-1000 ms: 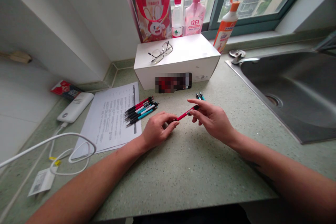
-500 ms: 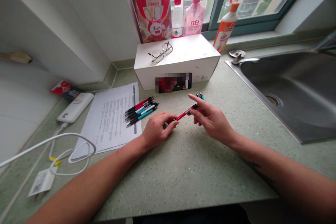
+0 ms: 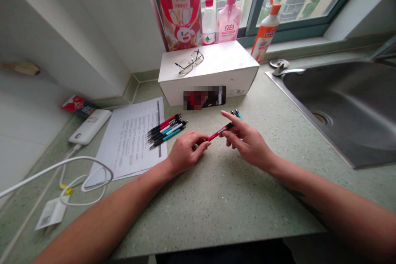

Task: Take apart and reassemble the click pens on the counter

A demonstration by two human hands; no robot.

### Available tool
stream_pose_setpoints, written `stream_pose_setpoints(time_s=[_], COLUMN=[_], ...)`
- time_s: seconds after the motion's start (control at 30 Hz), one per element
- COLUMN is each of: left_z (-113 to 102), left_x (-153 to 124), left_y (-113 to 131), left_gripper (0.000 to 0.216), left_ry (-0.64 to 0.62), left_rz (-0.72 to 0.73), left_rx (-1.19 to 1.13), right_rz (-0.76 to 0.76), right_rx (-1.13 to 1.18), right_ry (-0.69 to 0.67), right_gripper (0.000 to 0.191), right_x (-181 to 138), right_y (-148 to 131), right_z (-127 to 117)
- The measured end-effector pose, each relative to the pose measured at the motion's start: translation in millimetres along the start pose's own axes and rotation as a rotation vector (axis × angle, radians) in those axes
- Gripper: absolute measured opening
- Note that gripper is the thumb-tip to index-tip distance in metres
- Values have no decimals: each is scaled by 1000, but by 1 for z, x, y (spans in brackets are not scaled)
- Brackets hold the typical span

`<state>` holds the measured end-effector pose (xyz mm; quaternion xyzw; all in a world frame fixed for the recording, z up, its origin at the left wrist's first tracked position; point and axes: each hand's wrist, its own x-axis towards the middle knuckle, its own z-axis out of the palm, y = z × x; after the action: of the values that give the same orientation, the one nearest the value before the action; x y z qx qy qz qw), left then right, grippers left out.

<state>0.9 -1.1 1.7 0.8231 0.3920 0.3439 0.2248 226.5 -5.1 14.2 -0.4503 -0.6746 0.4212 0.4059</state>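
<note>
A red pen (image 3: pixel 218 133) with a black end is held between both hands just above the green speckled counter (image 3: pixel 222 198). My left hand (image 3: pixel 185 152) pinches its lower tip with the fingers curled. The upper, black end sits in the closed fingers of my right hand (image 3: pixel 247 140), whose index finger points out. A bundle of several red, black and teal pens (image 3: pixel 167 128) lies to the left, half on a printed sheet (image 3: pixel 130 140). Two more pens (image 3: pixel 236 113) peek out behind my right hand.
A white box (image 3: pixel 210 70) with eyeglasses (image 3: pixel 189 62) on top stands behind the hands. Bottles (image 3: pixel 229 12) and a pink bag line the window sill. A steel sink (image 3: pixel 346 103) lies to the right. A white power bank (image 3: pixel 89 126) and cable (image 3: pixel 71 173) lie at left.
My right hand has shifted slightly; its index finger now extends further along the pen. The left hand and the pen have hardly moved.
</note>
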Motion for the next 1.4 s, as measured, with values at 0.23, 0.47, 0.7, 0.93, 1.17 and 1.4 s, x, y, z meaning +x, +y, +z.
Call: stream_pose_setpoints(time_s=[0.23, 0.47, 0.7, 0.93, 1.17, 1.4], left_z=[0, 1, 0, 1, 2, 1], left_x=[0, -1, 1, 0, -1, -1], left_y=[0, -2, 0, -3, -3, -3], left_gripper=[16, 15, 16, 18, 15, 15], left_ry=[-11, 22, 2, 20, 11, 5], left_rz=[4, 0, 58, 23, 21, 17], left_rx=[28, -4, -22, 5, 25, 31], right_rz=[1, 90, 58, -3, 203, 325], right_rx=[-57, 203, 282, -145, -959, -1010], right_ry=[-85, -85, -184, 244, 330, 182], right_gripper=[58, 72, 30, 38, 42, 43], right_x=[2, 2, 4, 10, 22, 26], right_y=[3, 0, -4, -10, 9, 31], right_z=[-4, 0, -1, -25, -67, -67])
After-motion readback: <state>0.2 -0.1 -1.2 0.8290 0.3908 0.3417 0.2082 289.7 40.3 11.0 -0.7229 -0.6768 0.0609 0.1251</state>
